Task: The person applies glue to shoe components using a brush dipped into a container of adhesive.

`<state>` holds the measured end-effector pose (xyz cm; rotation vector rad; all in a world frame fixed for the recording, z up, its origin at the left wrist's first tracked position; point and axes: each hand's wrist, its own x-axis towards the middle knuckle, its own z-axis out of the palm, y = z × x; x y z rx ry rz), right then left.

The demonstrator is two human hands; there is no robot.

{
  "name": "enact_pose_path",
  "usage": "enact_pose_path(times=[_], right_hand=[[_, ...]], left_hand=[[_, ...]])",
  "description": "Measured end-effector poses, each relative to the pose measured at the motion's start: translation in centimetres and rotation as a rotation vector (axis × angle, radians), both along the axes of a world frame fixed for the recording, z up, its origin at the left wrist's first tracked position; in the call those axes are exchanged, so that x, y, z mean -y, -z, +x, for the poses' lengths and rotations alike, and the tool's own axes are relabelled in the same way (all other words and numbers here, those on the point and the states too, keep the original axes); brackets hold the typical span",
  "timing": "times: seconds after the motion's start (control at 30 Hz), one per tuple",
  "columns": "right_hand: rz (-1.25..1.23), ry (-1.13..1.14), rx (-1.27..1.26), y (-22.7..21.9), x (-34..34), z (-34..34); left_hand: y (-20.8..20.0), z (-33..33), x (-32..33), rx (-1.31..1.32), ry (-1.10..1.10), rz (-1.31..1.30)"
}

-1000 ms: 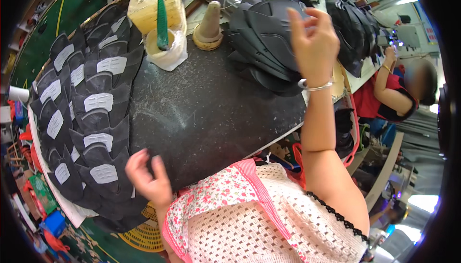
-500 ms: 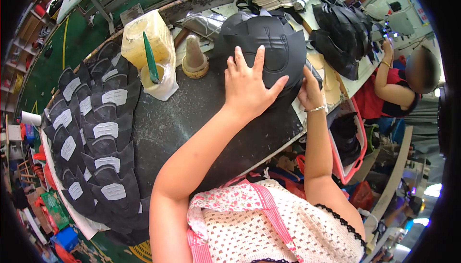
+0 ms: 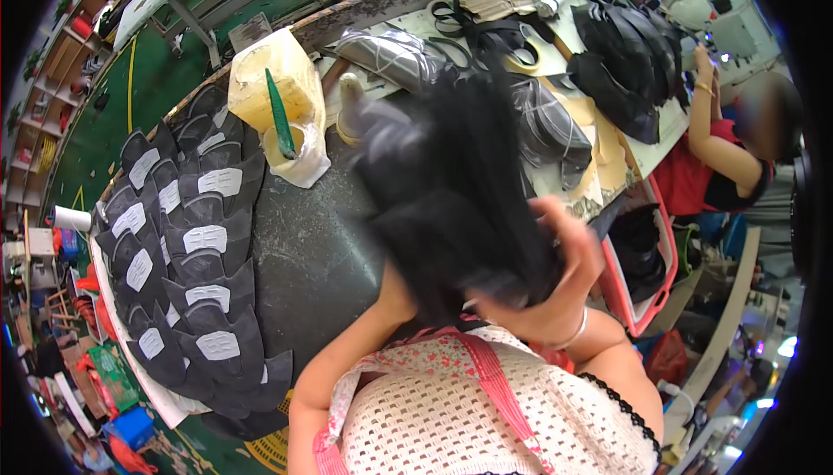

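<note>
Close in front of my body I hold up a stack of black shoe-upper pieces [image 3: 460,206], tilted on edge and blurred by motion. My left hand [image 3: 397,293] grips its near left side, with the fingers mostly hidden behind the pieces. Around the lower right edge curl the fingers of my right hand [image 3: 555,288], also smeared. Rows of overlapping black shoe uppers [image 3: 204,236] with pale grey patches cover the table's left side. A green-handled brush [image 3: 279,115] stands in a glue-crusted cream container [image 3: 304,163]. Beside it, a cone-shaped pot [image 3: 350,102] is partly covered by the stack.
Dark table surface [image 3: 299,249] shows between the rows and my hands. At the back lie clear-wrapped grey pieces [image 3: 386,54], a tape roll [image 3: 523,60] and more black pieces [image 3: 616,67]. A red-rimmed bin [image 3: 664,258] stands at right, near another person [image 3: 720,154].
The black stack has come up off the table toward me and tipped from flat onto its edge. Both hands moved nearer my body; the things beneath the stack now show.
</note>
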<state>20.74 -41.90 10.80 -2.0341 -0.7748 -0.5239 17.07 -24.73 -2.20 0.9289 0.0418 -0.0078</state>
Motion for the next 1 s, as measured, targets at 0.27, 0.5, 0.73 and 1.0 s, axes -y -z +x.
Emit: enact_pose_path(times=[0.27, 0.5, 0.73, 1.0], right_hand=[[-0.549, -0.489, 0.25, 1.6, -8.8, -6.0], [-0.129, -0.853, -0.117, 0.9, -12.1, -3.6], [-0.46, 0.278, 0.114, 7.1, -12.0, 20.6], [-0.169, -0.115, -0.072, 5.4, -17.3, 27.0]], left_hand=[[-0.8, -9.7, -4.0, -0.392, -0.445, -0.202], [-1.9, -18.1, -11.1, -0.469, -0.642, -0.111], [-6.5, -15.1, -10.2, -0.455, -0.684, 0.888], [-6.6, -13.3, -9.9, -0.395, -0.629, 0.86]])
